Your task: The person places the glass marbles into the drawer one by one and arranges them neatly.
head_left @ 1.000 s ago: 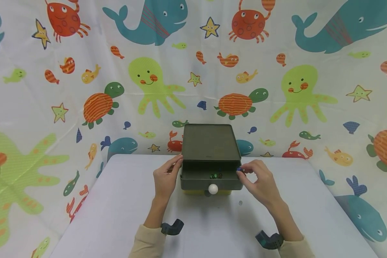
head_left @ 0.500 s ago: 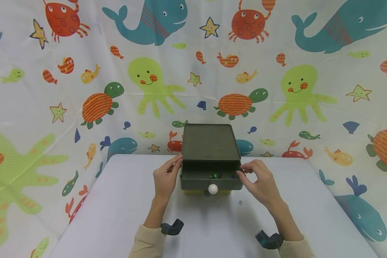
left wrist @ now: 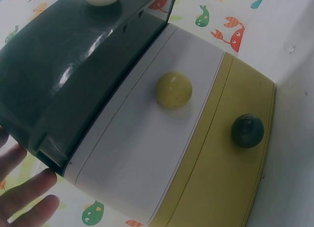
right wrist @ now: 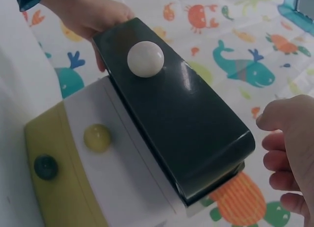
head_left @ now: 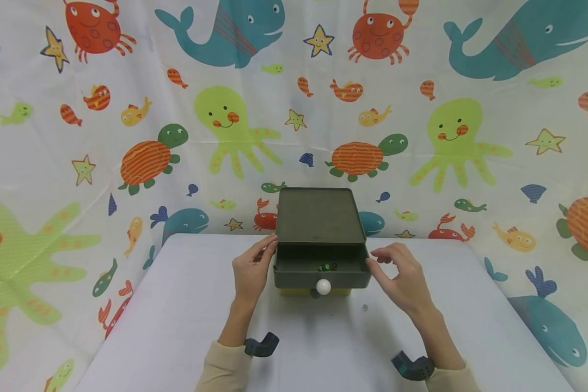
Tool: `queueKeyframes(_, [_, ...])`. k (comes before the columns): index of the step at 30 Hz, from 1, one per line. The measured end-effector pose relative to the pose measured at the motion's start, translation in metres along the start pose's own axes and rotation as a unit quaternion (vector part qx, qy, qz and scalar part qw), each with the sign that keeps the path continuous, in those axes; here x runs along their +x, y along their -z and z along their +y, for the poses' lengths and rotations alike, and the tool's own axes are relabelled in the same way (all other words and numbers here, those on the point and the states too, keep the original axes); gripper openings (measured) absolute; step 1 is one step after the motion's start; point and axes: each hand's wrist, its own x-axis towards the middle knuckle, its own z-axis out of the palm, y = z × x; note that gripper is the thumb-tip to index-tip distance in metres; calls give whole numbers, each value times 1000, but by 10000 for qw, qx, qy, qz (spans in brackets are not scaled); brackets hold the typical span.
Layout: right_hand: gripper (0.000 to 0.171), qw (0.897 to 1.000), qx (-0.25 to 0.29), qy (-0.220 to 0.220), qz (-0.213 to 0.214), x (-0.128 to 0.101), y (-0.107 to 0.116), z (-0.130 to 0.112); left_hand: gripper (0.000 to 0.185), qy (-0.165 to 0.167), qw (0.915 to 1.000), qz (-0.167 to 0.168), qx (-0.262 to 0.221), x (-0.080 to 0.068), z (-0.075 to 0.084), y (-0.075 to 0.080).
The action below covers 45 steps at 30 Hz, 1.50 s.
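Note:
A small chest of drawers (head_left: pixel 320 215) with a dark green top stands on the table. Its dark green top drawer (head_left: pixel 294 280), with a white knob (head_left: pixel 324 287), is pulled out. Several small green and reddish-brown pieces (head_left: pixel 327 267) lie inside, too small to name. My left hand (head_left: pixel 250 272) touches the chest's left side with its fingertips; the left wrist view shows its fingers (left wrist: pixel 34 190) extended by the drawer's end. My right hand (head_left: pixel 404 280) is just off the drawer's right side, fingers loosely bent and holding nothing; in the right wrist view, a gap separates it from the drawer.
Below are a white drawer (left wrist: pixel 132 114) with a yellow knob (left wrist: pixel 174 90) and a yellow drawer (left wrist: pixel 221 153) with a dark green knob (left wrist: pixel 247 131). A small clear spot (head_left: pixel 365 307) marks the white table (head_left: pixel 201 305). A sea-animal printed cloth (head_left: pixel 294 71) hangs behind.
My right hand let a small blue piece go into the drawer's right side, then moved slightly right, off the drawer. The blue piece no longer shows. My left hand stays in place.

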Motion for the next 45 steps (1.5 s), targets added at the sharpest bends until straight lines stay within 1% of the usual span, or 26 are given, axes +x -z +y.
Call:
queueKeyframes(4, [24,9999,20,-92,74,-3,2,2,21,50,10000,27,-50,0,0,-1])
queueKeyframes(8, [23,9998,39,-77,186,-4,5,3,21,95,9999,39,-27,0,1,-1])
queueKeyframes(12, [22,9995,50,-48,296,-6,7,5,21,39,10000,18,0,0,0,0])
queueKeyframes(19, [20,9994,37,-147,314,-9,8,6,21,-78,10000,13,13,1,-2,0])
queueKeyframes(25, [19,9992,43,-179,342,-12,7,7,19,-31,10000,33,-61,1,-2,-1])
queueKeyframes(28, [17,9990,-14,-215,386,-15,7,9,19,-21,10000,84,9,1,-1,-2])
queueKeyframes(34, [15,9980,-250,-419,393,-23,1,15,18,-54,9999,134,89,3,-5,-3])
queueKeyframes(39, [15,9969,-397,-632,251,-30,-7,19,18,-54,10000,59,59,5,-10,-2])
queueKeyframes(45, [16,9967,-432,-666,173,-38,-16,24,21,-150,9998,-62,-66,10,-16,1])
